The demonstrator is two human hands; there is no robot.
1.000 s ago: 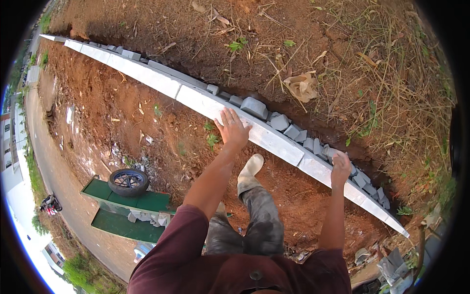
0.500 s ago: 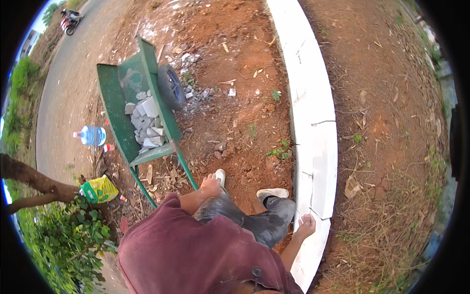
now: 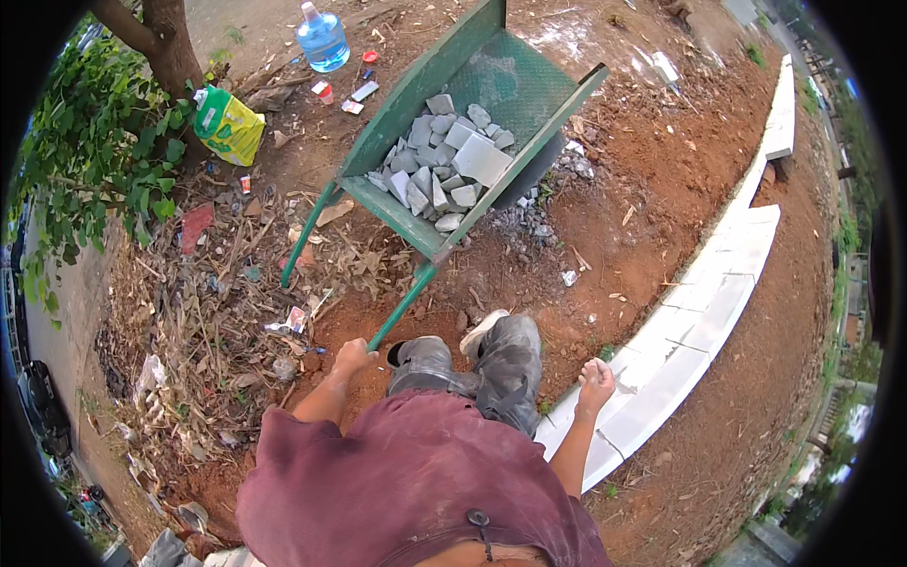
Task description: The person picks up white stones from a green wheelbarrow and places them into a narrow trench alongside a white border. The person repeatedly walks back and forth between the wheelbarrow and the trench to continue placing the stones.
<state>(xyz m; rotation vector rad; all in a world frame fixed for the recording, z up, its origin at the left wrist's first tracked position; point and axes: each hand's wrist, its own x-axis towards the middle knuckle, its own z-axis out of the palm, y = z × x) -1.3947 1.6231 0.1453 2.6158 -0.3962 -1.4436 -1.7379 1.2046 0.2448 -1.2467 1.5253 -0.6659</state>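
Observation:
A green metal wheelbarrow [image 3: 416, 230] stands in front of me, its two handles pointing back toward me. Broken grey stone pieces [image 3: 439, 156] and a pale square slab [image 3: 482, 159] lie in its tray. My left hand [image 3: 354, 361] is closed at the end of the nearer, right-side handle [image 3: 402, 309]. The other handle [image 3: 307, 238] is untouched. To my right, my right hand [image 3: 595, 384] hangs in front of the white stone kerb [image 3: 661, 378] with its fingers curled in and nothing visible in them.
A blue water jug [image 3: 322, 40] and a green-yellow bag [image 3: 229, 127] stand near a tree trunk [image 3: 170, 47]. Dry leaves and litter [image 3: 217, 312] cover the ground at left. Reddish soil [image 3: 614, 246] lies between wheelbarrow and kerb. A loose white block [image 3: 780, 113] rests farther along the kerb.
My body and view have turned left, so the wheelbarrow now lies ahead. My left hand has moved from beside my leg to the handle end. My right hand has swung away from the kerb's top.

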